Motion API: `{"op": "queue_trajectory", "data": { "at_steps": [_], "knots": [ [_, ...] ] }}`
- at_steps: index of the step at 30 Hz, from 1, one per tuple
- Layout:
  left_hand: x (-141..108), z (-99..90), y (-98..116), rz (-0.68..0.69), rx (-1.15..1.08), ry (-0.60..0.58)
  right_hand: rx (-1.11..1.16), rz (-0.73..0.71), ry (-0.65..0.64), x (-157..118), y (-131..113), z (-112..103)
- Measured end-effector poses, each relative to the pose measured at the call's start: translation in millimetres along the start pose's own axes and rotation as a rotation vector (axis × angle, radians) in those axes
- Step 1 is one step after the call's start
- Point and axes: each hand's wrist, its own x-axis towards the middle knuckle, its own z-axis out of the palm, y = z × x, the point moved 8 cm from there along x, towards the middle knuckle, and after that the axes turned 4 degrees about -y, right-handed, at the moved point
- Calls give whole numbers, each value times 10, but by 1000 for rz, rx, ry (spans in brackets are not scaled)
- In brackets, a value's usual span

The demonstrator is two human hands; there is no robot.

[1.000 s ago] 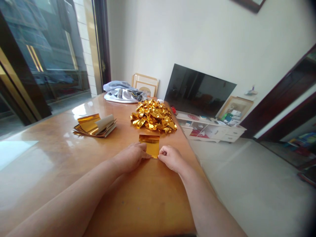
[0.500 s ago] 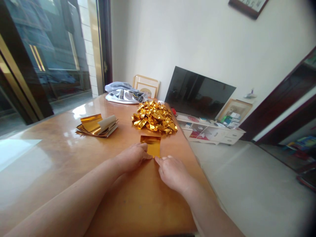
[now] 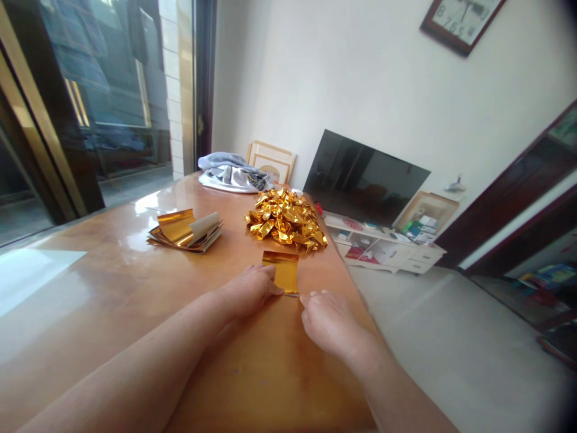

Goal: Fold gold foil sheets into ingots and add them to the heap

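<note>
The gold sheet [image 3: 288, 273] lay flat on the table [image 3: 234, 373], with its near edge at the fingertips and a thin pale strip showing along that edge. The left hand [image 3: 252, 290] rested its fingers and thumb on the sheet's left side; whether they pinched it or only pressed, I could not tell. The right hand [image 3: 328, 322] had its forefinger stretched towards the near right corner, other fingers curled under; any grip there was hidden.

The tabletop looked glossy, so the sheet could have skidded if the left fingers eased off, or buckled at the edge if the right forefinger pushed unevenly. Just beyond the fingers, the heap of crumpled gold pieces [image 3: 288, 219] sat near the table's right side; a knock could have sent some to the floor. Left of the left fingers lay a loose stack of sheets [image 3: 184, 231].
</note>
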Motion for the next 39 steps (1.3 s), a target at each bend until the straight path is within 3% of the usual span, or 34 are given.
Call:
{"op": "queue_trajectory", "data": {
  "at_steps": [7,16,26,32,39],
  "knots": [
    [-23,-23,56,42,4,4,135,-34,203,77,-131,-132],
    [-34,24,105,178,228,-22,64,-14,121,145,-402,105],
    [-88,-99,-150,48,151,34,-107,-39,41,133,-563,110],
    [-74,-74,-413,-59,62,-5,-146,-75,20,144,-639,48],
    [-62,-51,-573,-109,-26,-31,-180,-132,-47,172,-736,-41]
  ]
}}
